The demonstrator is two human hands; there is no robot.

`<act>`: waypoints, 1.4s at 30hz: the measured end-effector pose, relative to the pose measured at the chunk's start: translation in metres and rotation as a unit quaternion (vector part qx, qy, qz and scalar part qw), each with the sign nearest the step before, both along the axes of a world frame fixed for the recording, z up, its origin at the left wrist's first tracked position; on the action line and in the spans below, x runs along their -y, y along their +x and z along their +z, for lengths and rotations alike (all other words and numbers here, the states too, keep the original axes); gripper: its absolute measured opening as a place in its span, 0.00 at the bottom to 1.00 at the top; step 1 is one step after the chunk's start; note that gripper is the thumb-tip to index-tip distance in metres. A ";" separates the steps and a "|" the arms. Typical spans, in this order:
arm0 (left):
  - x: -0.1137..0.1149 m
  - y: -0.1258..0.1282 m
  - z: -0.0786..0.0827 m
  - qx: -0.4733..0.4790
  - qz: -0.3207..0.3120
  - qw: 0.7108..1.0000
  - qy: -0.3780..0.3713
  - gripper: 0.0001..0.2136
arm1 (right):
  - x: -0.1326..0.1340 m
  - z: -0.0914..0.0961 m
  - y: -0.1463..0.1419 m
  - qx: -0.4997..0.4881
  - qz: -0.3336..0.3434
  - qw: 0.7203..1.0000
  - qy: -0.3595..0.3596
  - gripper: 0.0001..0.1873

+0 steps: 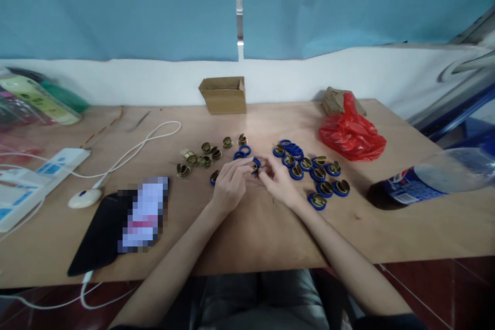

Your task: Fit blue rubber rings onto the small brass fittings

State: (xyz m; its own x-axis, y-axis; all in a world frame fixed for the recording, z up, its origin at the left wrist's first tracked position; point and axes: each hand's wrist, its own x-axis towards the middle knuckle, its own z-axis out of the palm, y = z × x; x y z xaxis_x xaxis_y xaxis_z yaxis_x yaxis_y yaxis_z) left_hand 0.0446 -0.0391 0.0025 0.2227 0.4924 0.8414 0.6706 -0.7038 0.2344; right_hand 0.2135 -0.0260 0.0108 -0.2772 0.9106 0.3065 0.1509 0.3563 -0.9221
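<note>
Over the middle of the table, my left hand [232, 181] and my right hand [277, 179] meet with fingers bent. Between their fingertips is a blue ring with a brass-coloured metal piece [256, 166] in it, partly hidden by the fingers. Beyond my left hand lie loose blue rings [244, 150]. To the left are several round brass-coloured metal pieces [205, 161] without blue rings. On the right, several brass-coloured pieces set in blue rings [325, 188] lie in a group, with a cluster of loose blue rings [296, 150] behind them.
An open cardboard box [226, 98] stands by the wall. A red plastic bag [351, 134] sits at the back right, near a lying cola bottle [410, 185]. To the left are a phone [145, 216], a black device [98, 232], white cables and a power strip [50, 180].
</note>
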 end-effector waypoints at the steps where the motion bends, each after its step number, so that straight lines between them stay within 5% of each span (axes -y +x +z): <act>1: 0.000 0.001 0.000 0.020 -0.004 1.000 -0.013 0.07 | -0.001 -0.001 0.000 -0.013 -0.003 1.000 -0.010 0.19; 5: -0.002 0.004 -0.004 0.155 -0.011 0.978 -0.141 0.12 | -0.009 -0.006 0.002 -0.076 -0.030 0.994 -0.075 0.18; 10: -0.010 0.003 -0.009 0.298 -0.056 0.891 -0.339 0.14 | -0.016 -0.005 0.005 -0.144 -0.021 0.981 -0.131 0.16; 21: -0.012 0.002 -0.005 0.383 -0.092 0.808 -0.438 0.16 | -0.013 0.000 0.006 -0.140 0.035 0.978 -0.148 0.14; 27: -0.012 0.001 -0.006 0.385 -0.104 0.807 -0.435 0.17 | -0.012 0.004 0.008 -0.128 0.040 0.981 -0.142 0.14; 35: -0.011 -0.002 -0.009 0.343 -0.068 0.851 -0.392 0.10 | -0.011 0.002 0.008 -0.121 0.039 0.984 -0.127 0.12; 42: -0.010 -0.001 -0.007 0.337 -0.071 0.857 -0.383 0.09 | -0.011 0.003 0.008 -0.098 0.038 0.986 -0.128 0.14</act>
State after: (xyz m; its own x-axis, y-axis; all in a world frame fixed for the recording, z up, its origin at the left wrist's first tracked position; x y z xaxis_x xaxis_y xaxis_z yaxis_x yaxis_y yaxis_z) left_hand 0.0440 -0.0290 -0.0042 -0.0832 0.9659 0.2451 0.1222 -0.2342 0.9645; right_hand 0.2213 -0.0149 0.0141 -0.3063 0.9438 0.1244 -0.0566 0.1124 -0.9921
